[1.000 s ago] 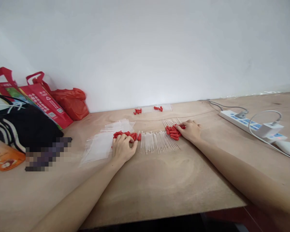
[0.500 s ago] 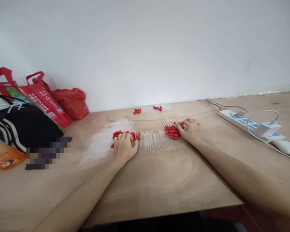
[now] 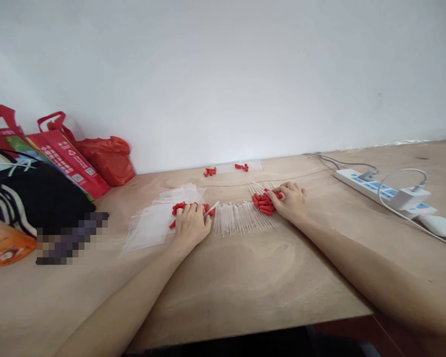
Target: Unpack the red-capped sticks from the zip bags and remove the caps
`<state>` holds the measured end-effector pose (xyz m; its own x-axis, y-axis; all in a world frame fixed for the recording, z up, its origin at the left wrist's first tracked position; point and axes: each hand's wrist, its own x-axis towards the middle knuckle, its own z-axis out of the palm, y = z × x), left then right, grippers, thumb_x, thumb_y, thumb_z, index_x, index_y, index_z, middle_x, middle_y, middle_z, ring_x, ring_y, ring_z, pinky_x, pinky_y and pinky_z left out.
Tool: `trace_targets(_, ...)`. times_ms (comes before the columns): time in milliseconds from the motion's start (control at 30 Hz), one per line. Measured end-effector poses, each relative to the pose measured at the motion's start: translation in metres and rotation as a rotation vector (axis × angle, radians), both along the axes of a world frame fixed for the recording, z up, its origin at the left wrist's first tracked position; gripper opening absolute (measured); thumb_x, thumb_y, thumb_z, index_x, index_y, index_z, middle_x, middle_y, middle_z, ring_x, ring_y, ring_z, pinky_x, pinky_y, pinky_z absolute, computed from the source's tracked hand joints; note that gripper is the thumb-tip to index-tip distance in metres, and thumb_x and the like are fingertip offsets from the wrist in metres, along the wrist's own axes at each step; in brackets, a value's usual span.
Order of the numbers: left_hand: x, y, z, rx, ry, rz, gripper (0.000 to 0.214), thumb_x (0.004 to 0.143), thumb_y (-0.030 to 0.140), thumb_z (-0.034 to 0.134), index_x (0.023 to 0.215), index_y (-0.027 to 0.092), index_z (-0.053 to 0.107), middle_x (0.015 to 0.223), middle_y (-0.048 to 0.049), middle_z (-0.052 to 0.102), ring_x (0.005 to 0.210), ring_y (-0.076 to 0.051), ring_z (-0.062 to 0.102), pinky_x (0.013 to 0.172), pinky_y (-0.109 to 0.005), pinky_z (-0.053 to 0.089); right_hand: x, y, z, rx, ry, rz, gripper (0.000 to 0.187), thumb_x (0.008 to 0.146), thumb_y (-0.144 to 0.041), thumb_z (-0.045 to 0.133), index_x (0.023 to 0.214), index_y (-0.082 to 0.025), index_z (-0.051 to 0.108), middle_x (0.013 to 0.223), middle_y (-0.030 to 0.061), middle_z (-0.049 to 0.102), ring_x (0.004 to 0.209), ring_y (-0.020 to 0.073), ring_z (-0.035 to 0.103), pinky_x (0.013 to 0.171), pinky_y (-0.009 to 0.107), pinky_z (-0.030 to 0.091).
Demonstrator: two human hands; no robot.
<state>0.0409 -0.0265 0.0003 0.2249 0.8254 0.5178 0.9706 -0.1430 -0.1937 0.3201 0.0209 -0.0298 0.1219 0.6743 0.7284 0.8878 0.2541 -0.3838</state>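
My left hand [image 3: 193, 223] is closed on a thin clear tube [image 3: 211, 208] that tilts up to the right between thumb and fingers. Red rubber-like caps [image 3: 178, 207] lie just behind its knuckles. My right hand [image 3: 292, 199] rests at the right edge of another heap of red caps [image 3: 264, 203]; its thumb and fingertips are pinched round a cap there, partly hidden. Between the hands, a row of thin clear tubes [image 3: 232, 219] lies side by side. White sticks [image 3: 255, 187] fan out behind the right heap.
Clear zip bags [image 3: 148, 225] overlap at the left. Farther back, by the wall, lies another bag [image 3: 228, 168] with red caps [image 3: 210, 171]. A white power strip [image 3: 379, 191] with cables is at right; a black bag [image 3: 48, 198] and red bags [image 3: 106, 156] stand left.
A thin clear tube now slants up from my left hand, where it stood more upright before. My right hand has barely moved at the cap heap.
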Motion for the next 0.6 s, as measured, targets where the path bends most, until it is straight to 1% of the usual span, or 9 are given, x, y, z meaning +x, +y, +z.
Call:
trace_targets(233,-0.004,-0.001,-0.001,-0.05,0.101,-0.003,0.02,0.079,0.02,0.038,0.076,0.012,0.056,0.077,-0.0112,0.061,0.077,-0.025,0.053,0.067,-0.036,0.03,0.0,0.0,0.002,0.006,0.009,-0.012,0.033,0.076,-0.047,0.045,0.071,-0.019,0.063,0.076,0.0044,0.057,0.077,0.0183,0.045,0.074,0.034,0.022)
trace_targets(333,0.001,-0.005,0.001,-0.022,0.072,-0.02,0.022,0.081,0.023,0.038,0.073,0.012,0.056,0.076,-0.011,0.061,0.076,-0.025,0.054,0.066,-0.036,0.031,-0.001,-0.004,0.004,0.011,0.038,0.0,0.031,0.076,-0.046,0.047,0.069,-0.02,0.062,0.076,0.004,0.057,0.078,0.0183,0.046,0.075,0.034,0.022)
trace_targets(400,0.006,-0.008,0.002,0.003,0.016,-0.055,0.023,0.081,0.026,0.039,0.07,0.014,0.055,0.074,-0.0093,0.062,0.073,-0.024,0.054,0.066,-0.035,0.031,-0.005,-0.009,0.007,0.007,0.049,0.042,0.029,0.076,-0.045,0.048,0.068,-0.02,0.062,0.075,0.0035,0.057,0.077,0.0179,0.046,0.075,0.034,0.023)
trace_targets(467,0.013,-0.01,0.001,0.005,-0.035,-0.105,0.021,0.08,0.027,0.042,0.067,0.015,0.054,0.071,-0.0075,0.062,0.072,-0.022,0.054,0.066,-0.035,0.032,-0.01,-0.016,0.009,0.001,0.046,0.117,0.028,0.075,-0.044,0.05,0.068,-0.02,0.062,0.075,0.0031,0.057,0.077,0.0172,0.046,0.074,0.033,0.024)
trace_targets(600,0.021,-0.01,-0.003,-0.081,-0.167,-0.164,0.019,0.076,0.027,0.048,0.061,0.016,0.051,0.065,-0.0045,0.061,0.067,-0.02,0.055,0.065,-0.033,0.033,-0.025,-0.031,0.012,-0.006,0.012,0.271,0.022,0.075,-0.04,0.052,0.068,-0.021,0.063,0.076,0.0023,0.057,0.076,0.0161,0.047,0.073,0.032,0.025)
